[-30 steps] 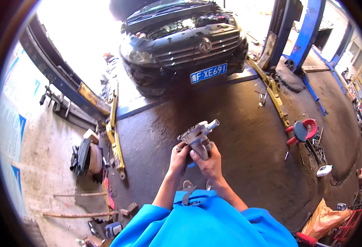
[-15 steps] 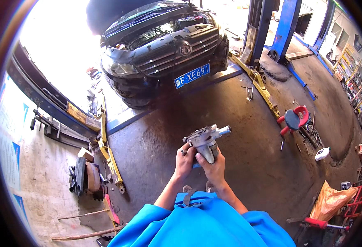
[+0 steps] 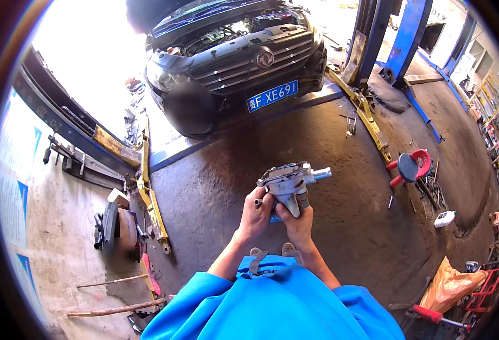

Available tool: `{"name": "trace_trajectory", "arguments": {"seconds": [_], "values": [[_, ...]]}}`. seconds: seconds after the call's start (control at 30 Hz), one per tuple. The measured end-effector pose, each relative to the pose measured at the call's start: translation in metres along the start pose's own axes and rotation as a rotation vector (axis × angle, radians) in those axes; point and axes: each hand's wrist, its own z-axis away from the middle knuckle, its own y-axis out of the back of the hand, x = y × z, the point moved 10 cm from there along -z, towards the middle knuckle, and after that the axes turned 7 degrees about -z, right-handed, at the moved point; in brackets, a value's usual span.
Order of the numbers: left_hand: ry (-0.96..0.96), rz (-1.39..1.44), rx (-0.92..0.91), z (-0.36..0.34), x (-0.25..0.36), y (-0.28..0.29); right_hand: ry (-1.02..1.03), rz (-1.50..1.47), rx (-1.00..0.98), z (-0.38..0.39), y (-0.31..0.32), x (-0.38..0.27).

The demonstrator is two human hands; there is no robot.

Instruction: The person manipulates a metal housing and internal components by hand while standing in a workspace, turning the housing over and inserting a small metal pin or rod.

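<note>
A grey cast-metal engine part (image 3: 286, 186) is held up in front of my body, above the floor. It has a flat, dark-edged top face, a tapering lower body and a bright pipe stub pointing right. My left hand (image 3: 254, 218) is closed around its left side. Beside those fingers a small dark round end (image 3: 258, 202) sticks out; I cannot tell whether it belongs to the part. From below and the right, my right hand (image 3: 298, 228) grips the lower body, thumb against it. The fingers behind the part are hidden.
A dark car (image 3: 243, 65) with its bonnet raised stands ahead. Yellow lift arms (image 3: 368, 116) lie on both sides, near blue posts (image 3: 399, 42). To the right are a red stool (image 3: 409, 167), a white bottle (image 3: 445, 219) and an orange sack (image 3: 450, 286). Wooden poles (image 3: 116, 309) lie at the lower left.
The engine part has been turned slightly in both hands, so its top face and body show more broadly. Both hands keep their hold. The whole view has shifted a little.
</note>
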Motion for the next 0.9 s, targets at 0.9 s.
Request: {"name": "trace_trajectory", "arguments": {"seconds": [0.9], "values": [[-0.025,0.199,-0.196,-0.061,-0.019,-0.119,-0.066,-0.12,0.012,-0.067,0.102,-0.016]]}}
